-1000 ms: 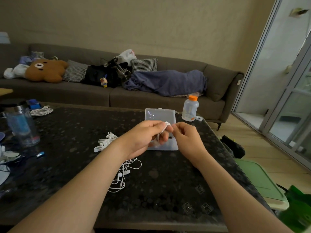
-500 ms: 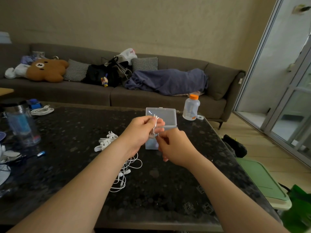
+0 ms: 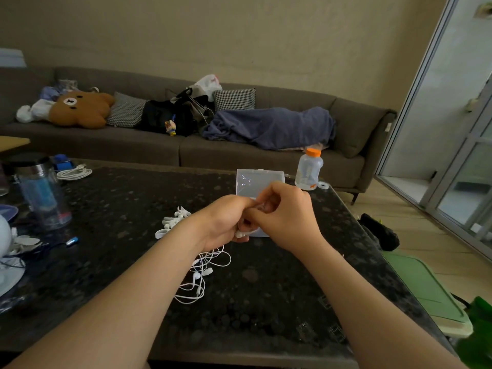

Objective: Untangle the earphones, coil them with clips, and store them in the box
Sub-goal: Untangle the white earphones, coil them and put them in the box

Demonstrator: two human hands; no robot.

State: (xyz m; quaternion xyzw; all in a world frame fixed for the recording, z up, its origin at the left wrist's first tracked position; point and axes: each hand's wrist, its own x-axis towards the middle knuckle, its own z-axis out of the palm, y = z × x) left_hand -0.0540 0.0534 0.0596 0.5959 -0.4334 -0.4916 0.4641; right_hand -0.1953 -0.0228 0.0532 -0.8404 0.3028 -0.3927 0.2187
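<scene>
Left hand (image 3: pixel 226 219), right hand (image 3: pixel 285 211) held together, both clamped on thin white earphone cord (image 3: pixel 241 234); clear rectangular box (image 3: pixel 253 179) behind, on speckled table (image 3: pixel 119 209).

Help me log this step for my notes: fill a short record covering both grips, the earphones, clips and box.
left grip: curled round held earphones
right grip: pinches the same bundle
loose earphones: tangled on table, partly hidden by left forearm
clips: white pile left of left grip
box: clear, on table behind both grips
</scene>
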